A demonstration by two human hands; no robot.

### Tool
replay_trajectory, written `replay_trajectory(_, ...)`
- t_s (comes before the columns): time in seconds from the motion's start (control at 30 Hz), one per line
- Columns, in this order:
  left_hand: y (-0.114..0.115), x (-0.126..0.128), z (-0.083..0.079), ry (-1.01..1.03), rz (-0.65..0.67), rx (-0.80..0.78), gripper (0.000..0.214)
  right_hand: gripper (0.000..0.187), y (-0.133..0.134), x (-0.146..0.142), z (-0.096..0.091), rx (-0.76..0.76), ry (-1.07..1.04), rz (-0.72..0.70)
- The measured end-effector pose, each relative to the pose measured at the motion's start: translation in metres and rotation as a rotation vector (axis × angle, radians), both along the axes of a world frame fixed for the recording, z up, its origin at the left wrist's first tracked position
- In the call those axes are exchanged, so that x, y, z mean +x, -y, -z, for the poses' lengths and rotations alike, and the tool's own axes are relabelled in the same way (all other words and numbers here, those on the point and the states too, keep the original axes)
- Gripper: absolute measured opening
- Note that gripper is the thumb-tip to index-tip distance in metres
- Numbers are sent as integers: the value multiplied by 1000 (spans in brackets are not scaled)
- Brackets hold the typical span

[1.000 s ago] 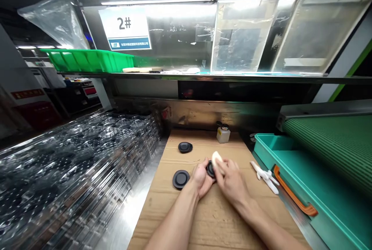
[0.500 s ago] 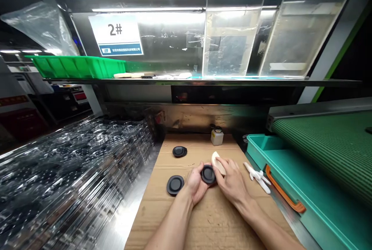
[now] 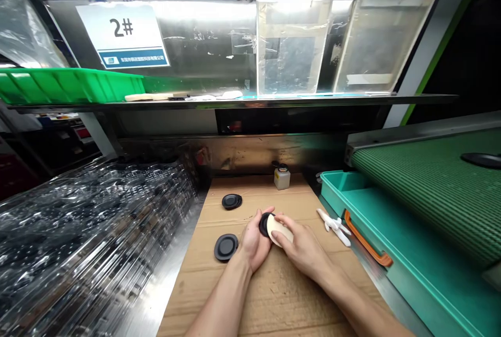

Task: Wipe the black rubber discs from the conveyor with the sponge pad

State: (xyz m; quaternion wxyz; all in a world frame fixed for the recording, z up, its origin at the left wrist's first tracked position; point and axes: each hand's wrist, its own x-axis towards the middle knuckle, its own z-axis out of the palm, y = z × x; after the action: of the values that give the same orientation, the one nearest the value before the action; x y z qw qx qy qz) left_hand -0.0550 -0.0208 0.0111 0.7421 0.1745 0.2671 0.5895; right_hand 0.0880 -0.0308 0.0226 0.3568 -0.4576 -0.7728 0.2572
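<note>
My left hand point(image 3: 253, 240) cradles a black rubber-like round disc point(image 3: 265, 225), its fingers curled around the rim. My right hand point(image 3: 303, 249) pinches a cream sponge pad point(image 3: 280, 229) and presses it on the disc's face, hiding most of that face. Two more black discs lie on the brown cardboard sheet point(image 3: 270, 295), one point(image 3: 226, 247) beside my left hand and one point(image 3: 231, 201) farther back. A small white-capped bottle point(image 3: 282, 178) with a black lid stands at the cardboard's back edge.
A teal tray point(image 3: 376, 238) with an orange handle lies to the right, with white gloves point(image 3: 333, 227) beside it. Beyond is a green ribbed conveyor belt point(image 3: 426, 196) carrying a black disc point(image 3: 481, 159). Stacked clear plastic trays point(image 3: 90, 232) fill the left. A metal shelf runs overhead.
The sponge pad has moved from the disc's right edge onto its face. The whole view has shifted left in frame, bringing a black disc on the belt into view.
</note>
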Motion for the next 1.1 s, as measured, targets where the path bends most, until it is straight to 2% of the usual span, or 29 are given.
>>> replay_trajectory(0.07, 2, 1, 0, -24, 21, 10, 37, 30, 0, -3, -1, -18, -91, -26)
replay_trajectory(0.13, 3, 2, 0, -55, 39, 1, 38, 28, -1, -2, -2, -61, -144, -111)
replay_trajectory(0.23, 5, 2, -2, -82, 54, -13, 39, 26, -5, 5, -4, -127, -110, -202)
replay_trajectory(0.37, 4, 3, -2, -85, 34, -2, 37, 30, -10, 8, -6, -22, -79, -73)
replay_trajectory(0.5, 4, 3, 0, -71, 40, -39, 35, 28, -13, 6, -6, -26, -38, -177)
replay_trajectory(0.63, 3, 4, 1, -70, 33, -20, 32, 29, -14, 9, -8, -9, -69, -94)
replay_trajectory(0.77, 1, 4, 1, -74, 34, -40, 31, 25, -14, 11, -13, 9, 27, -184)
replay_trajectory(0.9, 0, 5, 1, -78, 29, -44, 28, 31, -15, 11, -15, 30, 29, -67)
replay_trajectory(1.0, 0, 6, 0, -79, 8, -64, 27, 27, -15, 11, -16, 5, 113, -127)
replay_trajectory(1.1, 0, 6, 0, -86, 26, -40, 30, 30, -14, 9, -13, 30, 137, -43)
